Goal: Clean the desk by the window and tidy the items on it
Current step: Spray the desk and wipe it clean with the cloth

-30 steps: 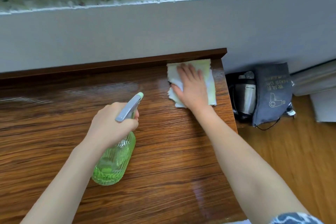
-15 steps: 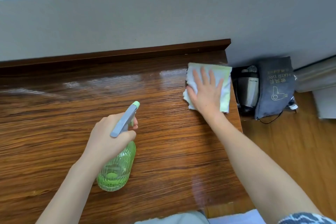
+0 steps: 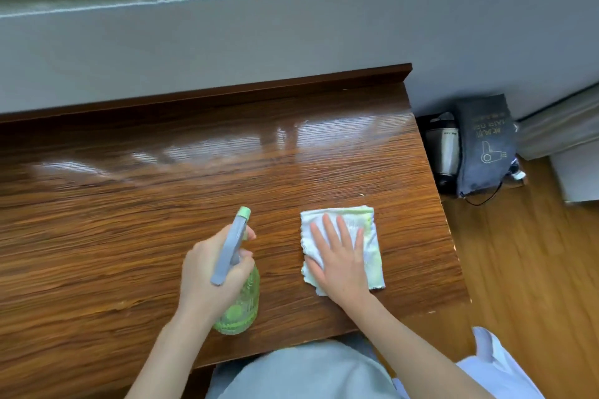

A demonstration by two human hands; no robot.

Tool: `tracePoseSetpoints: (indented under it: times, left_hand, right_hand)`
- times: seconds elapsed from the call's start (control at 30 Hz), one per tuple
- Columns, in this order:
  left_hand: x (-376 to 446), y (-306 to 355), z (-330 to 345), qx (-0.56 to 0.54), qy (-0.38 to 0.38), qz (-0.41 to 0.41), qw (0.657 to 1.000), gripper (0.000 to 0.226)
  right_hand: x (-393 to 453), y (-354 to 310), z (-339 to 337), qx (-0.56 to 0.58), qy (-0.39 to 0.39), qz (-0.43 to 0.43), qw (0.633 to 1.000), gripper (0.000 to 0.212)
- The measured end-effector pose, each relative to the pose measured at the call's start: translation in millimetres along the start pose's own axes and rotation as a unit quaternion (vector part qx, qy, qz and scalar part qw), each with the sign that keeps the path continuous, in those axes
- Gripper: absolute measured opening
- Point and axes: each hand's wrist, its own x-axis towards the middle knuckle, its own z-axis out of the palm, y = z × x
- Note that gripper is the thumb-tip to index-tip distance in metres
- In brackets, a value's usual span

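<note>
Wiping a glossy wooden desk (image 3: pixel 129 204) under a grey window wall (image 3: pixel 259 42).

The desk fills the frame from 9 to 3 o'clock. Off its right end at 2 o'clock, a dark hair-dryer bag (image 3: pixel 486 142) leans beside a steel flask (image 3: pixel 443 149) on the floor. Near centre, the right hand (image 3: pixel 340 259) presses flat, fingers straight, on a white-and-green cloth (image 3: pixel 369 236) lying on the desktop. Just left, the left hand (image 3: pixel 210 275) grips a green spray bottle (image 3: pixel 241 308) around its neck, nozzle toward 12.

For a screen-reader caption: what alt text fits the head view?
A person's right hand presses a white-green cloth flat on a glossy wooden desk, while the left hand grips a green spray bottle.
</note>
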Motion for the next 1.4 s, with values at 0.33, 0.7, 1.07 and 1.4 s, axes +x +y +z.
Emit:
tracePoseSetpoints:
  times: [0.33,0.7,1.07,1.4]
  left_hand:
    - [-64.7,-53.8,-8.3,-0.060,0.059,0.065,0.994,0.041]
    - [-46.3,-46.9,18.9,-0.075,0.128,0.085,0.985,0.051]
    - [21.8,36.5,56.1,-0.069,0.190,0.024,0.979,0.036]
    - [128.2,113.7,74.8,-0.096,0.232,0.061,0.966,0.041]
  right_hand:
    - [-13.0,14.9,-46.2,0.039,-0.046,-0.011,0.998,0.084]
    - [8.0,27.3,-60.3,-0.043,-0.108,-0.038,0.992,0.064]
    - [49.0,77.9,-97.3,0.077,-0.060,-0.077,0.992,0.029]
    - [114.0,200.6,-166.1,0.133,0.076,0.036,0.988,0.033]
